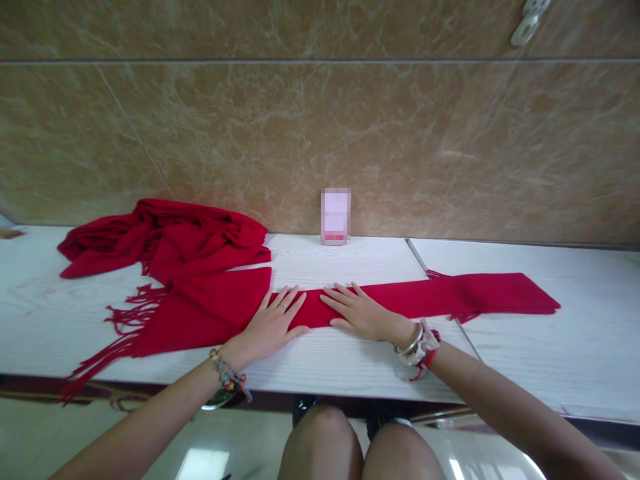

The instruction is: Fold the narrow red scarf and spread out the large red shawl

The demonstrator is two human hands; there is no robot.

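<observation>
A long red scarf (400,300) lies across the white table, folded into a narrow band toward the right, with some fringe showing near its right part. Its left part is wider, and loose fringe hangs over the table's front edge. My left hand (273,323) rests flat on the scarf where the wide part meets the band, fingers spread. Just to the right, my right hand (363,312) lies flat on the band, fingers also apart. Behind the wide part is a crumpled heap of red cloth (200,233); whether it joins the scarf I cannot tell.
Against the brown marbled wall (300,133) stands a small pinkish card or box (335,217), blurred out. The white table (550,360) is made of panels with seams at the right. A white power socket (525,30) is at the upper right. My knees are below the front edge.
</observation>
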